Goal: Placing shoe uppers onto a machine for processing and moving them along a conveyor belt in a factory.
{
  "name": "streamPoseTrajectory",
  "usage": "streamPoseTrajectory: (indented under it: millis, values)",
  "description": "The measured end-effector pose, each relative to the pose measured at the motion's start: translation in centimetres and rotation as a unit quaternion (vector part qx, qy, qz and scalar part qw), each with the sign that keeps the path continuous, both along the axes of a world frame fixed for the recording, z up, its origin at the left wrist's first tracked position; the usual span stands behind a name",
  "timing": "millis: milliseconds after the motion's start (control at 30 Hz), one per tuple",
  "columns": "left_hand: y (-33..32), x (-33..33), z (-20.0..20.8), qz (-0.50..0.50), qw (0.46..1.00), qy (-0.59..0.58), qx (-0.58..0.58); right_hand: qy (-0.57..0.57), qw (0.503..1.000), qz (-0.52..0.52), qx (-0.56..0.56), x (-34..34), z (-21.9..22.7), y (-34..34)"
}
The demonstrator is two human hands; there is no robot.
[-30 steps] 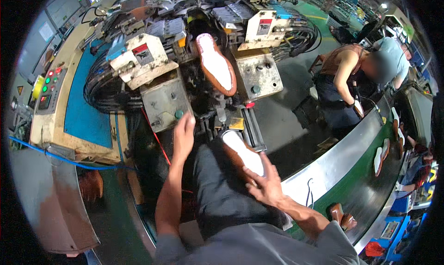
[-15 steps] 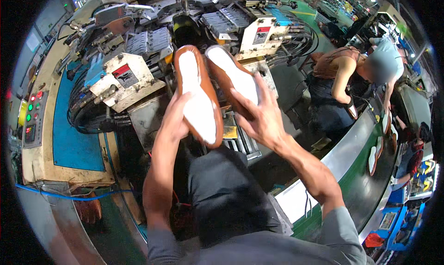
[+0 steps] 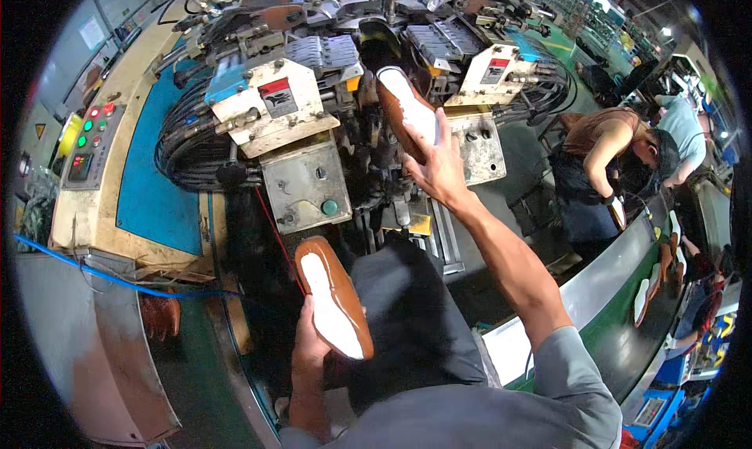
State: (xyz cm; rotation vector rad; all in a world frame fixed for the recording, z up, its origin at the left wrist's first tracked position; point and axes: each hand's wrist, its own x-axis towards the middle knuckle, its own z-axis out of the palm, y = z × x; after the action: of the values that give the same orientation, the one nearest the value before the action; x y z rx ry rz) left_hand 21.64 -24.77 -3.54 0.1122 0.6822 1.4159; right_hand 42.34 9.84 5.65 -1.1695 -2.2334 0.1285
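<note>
Head view: at a factory machine (image 3: pixel 270 108) filling the top of the frame, a worker handled a pair of brown shoes with white undersides, both turned sole up. At upper centre, the right hand (image 3: pixel 435 163) gripped the near end of the first shoe (image 3: pixel 407 108), thumb at one side and fingers spread over the pale sole, while the far end pointed into the dark gap between the machine's two cream side plates. Whether that shoe rested on a support could not be told. At lower centre-left, the left hand (image 3: pixel 309 335) grasped the second shoe (image 3: pixel 337 312) along its left edge, the thumb showing and the other fingers hidden beneath, well apart from the machine.

The step in hand appeared to be presenting or lining up the first shoe at the gap, with the second kept in reserve. The next move seemed to call for a steady right hand, the shoe kept sole up and squared to the gap, and the fingers brought clear of the metalwork.

At right of frame, a co-worker (image 3: pixel 595 151) bent over beside a green conveyor (image 3: pixel 607 347), where more pale-soled shoes (image 3: pixel 644 296) lay.
</note>
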Motion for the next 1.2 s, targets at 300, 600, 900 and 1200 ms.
streamPoseTrajectory:
  millis: [300, 600, 900, 1200]
  values:
    - [0.4, 2.5, -0.1, -0.023, 0.999, 0.041, 0.027, 0.015, 0.993, 0.03, 0.11, -2.8, -2.1, -2.8]
    - [3.5, 4.1, 2.8, -0.055, 0.997, -0.03, 0.056, 0.013, 0.998, 0.006, 0.061, -5.8, -1.4, 1.9]
    - [8.2, 4.5, 1.0, -0.056, 0.998, -0.002, 0.019, 0.01, 0.984, 0.013, 0.178, -9.9, 0.7, 10.8]
    - [9.3, 4.4, -1.3, -0.002, 0.99, 0.141, -0.008, 0.007, 0.996, -0.005, 0.09, -10.1, 4.3, 9.4]
